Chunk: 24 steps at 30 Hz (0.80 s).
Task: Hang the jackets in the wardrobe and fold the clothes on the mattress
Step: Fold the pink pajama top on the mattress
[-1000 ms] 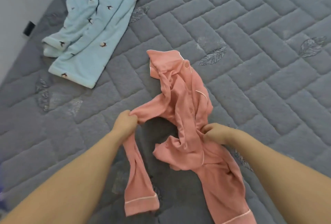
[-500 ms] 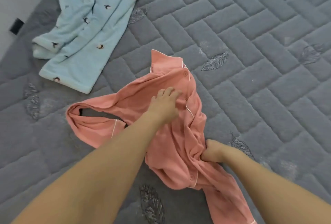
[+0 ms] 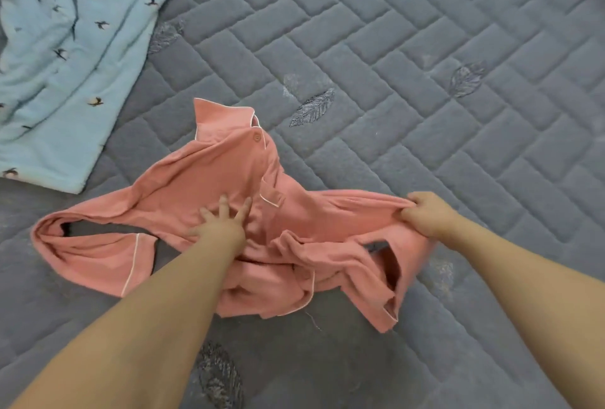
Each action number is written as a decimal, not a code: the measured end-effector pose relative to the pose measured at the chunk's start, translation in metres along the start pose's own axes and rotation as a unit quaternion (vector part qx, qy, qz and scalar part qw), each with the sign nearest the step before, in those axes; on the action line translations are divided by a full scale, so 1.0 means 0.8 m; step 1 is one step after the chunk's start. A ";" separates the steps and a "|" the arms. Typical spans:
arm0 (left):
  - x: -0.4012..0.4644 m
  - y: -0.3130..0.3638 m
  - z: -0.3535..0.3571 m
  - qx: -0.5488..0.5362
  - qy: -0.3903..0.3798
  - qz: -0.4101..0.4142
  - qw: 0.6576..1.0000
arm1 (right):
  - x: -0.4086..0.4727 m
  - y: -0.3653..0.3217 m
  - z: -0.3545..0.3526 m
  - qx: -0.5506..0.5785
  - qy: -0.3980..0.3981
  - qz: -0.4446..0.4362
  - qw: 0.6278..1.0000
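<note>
pink shirt [image 3: 209, 179] crumpled, mattress [image 3: 425, 81]

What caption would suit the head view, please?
Left hand flattens pink pyjama shirt on grey quilted mattress; right hand grips its edge.

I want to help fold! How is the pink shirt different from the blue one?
The pink shirt is plain with white piping; the blue shirt has little birds. Both hands work the pink shirt, the left hand pressing, the right hand gripping; nobody touches the blue shirt. Both lie unfolded on the mattress.
</note>
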State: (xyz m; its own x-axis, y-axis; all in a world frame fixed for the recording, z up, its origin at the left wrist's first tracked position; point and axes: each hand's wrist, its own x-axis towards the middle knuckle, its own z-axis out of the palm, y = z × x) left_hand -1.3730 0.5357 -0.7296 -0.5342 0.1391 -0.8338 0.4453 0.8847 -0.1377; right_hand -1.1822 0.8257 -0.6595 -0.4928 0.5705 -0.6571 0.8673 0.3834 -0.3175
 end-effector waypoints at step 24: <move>0.092 -0.047 -0.167 -0.450 0.156 0.025 0.879 | 0.139 -0.215 0.085 -0.111 -0.145 -0.001 0.983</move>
State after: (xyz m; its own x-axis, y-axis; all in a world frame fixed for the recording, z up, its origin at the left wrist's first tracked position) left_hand -1.5246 0.5722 -0.7144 -0.7642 0.1788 -0.6197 -0.1991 0.8485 0.4903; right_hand -1.3810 0.7736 -0.7244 -0.4262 0.3498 -0.8343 0.8134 0.5518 -0.1842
